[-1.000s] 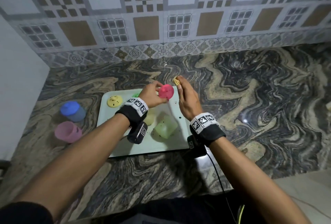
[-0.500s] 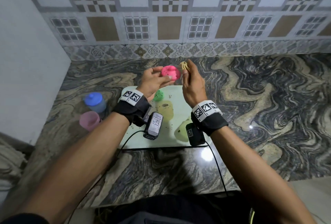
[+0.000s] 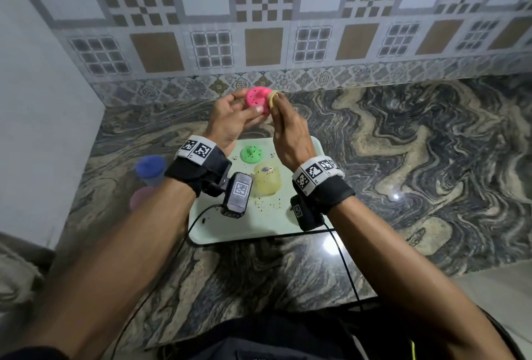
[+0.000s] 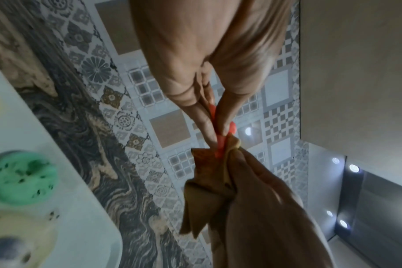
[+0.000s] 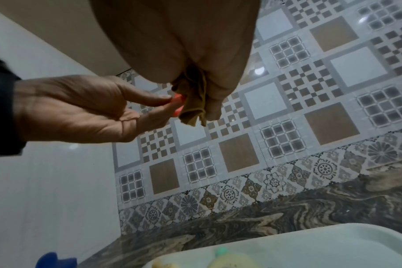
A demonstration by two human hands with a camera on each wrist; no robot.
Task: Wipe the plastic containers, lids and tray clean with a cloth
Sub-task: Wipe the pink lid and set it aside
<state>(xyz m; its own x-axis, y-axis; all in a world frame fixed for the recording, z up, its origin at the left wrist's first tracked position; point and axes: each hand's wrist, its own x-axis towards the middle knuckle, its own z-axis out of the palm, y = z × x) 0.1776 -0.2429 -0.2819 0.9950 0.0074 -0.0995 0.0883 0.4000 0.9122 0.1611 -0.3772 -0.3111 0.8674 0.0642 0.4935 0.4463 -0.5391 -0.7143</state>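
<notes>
L fingers (image 3: 260,108) pinch pink lid (image 3: 257,97); R fingers (image 3: 277,99) press cloth (image 3: 271,99) on it (rim).

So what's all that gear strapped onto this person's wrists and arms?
Both forearms are bare. Each wrist wears a black band topped by a white strip of square black-and-white markers. A small black camera box hangs under each wrist, trailing a thin black cable.

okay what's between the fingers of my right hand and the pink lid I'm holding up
The yellow-brown cloth. The right hand holds it bunched against the pink lid, which the left hand pinches. The right wrist view shows it best.
</notes>
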